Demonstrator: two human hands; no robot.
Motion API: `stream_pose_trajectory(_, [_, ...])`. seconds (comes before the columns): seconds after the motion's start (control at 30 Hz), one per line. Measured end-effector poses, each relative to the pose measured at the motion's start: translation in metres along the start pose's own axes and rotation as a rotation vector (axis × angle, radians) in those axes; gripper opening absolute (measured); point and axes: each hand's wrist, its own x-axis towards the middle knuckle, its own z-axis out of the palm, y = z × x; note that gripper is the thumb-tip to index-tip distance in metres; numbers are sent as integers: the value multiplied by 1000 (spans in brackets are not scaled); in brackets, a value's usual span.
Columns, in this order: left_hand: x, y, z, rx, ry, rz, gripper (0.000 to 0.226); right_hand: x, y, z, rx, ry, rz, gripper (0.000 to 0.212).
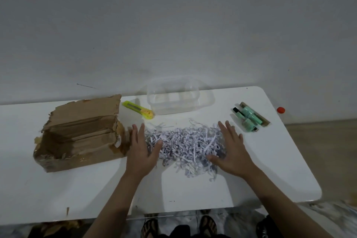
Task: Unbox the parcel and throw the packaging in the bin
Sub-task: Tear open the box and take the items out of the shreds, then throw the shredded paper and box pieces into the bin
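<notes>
- Box: torn brown cardboard, lying on the left part of the white table, its flaps ragged and tape peeling at the near edge
- Shreds: a loose heap of white paper strips on the table's middle, just right of the box
- Left hand: fingers spread and flat, palm down at the heap's left edge, thumb touching the strips, gripping nothing; it lies between the box and the heap
- Right hand: also wide open, palm down on the heap's right side, thumb in the strips, holding nothing
- Cutter: yellow, behind the heap, near the box's far corner
- Tub: clear plastic, at the table's far edge
- Green bottles: lying on a card strip, right of the heap
- Red cap: just past the table's right edge
</notes>
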Motion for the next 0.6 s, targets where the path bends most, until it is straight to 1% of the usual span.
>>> stream_pose_trajectory(0.07, [11, -3, 4, -13, -67, -33, 106, 9, -10, 5, 16, -12, 5, 112])
stream_pose_trajectory(0.13, [19, -4, 9, 26, -112, -23, 98, 17, -19, 11, 33, -22, 1, 110])
stream_pose_trajectory(0.23, [27, 2, 18, 129, -153, 41, 87, 23, -32, 20, 71, -34, -36, 106])
stream_pose_trajectory(0.33, [32, 11, 26, 157, -126, 77, 86, 24, -44, 31, 76, -17, -78, 96])
stream_pose_trajectory(0.4, [32, 15, 29, 88, -88, 78, 82, 23, -51, 39, 79, 1, -77, 93])
stream_pose_trajectory(0.47, [27, 20, 34, -12, -91, 96, 74, 23, -56, 46, 92, 24, -57, 90])
stream_pose_trajectory(0.6, [10, 29, 49, -176, -122, 121, 48, 24, -65, 56, 123, 87, -14, 84])
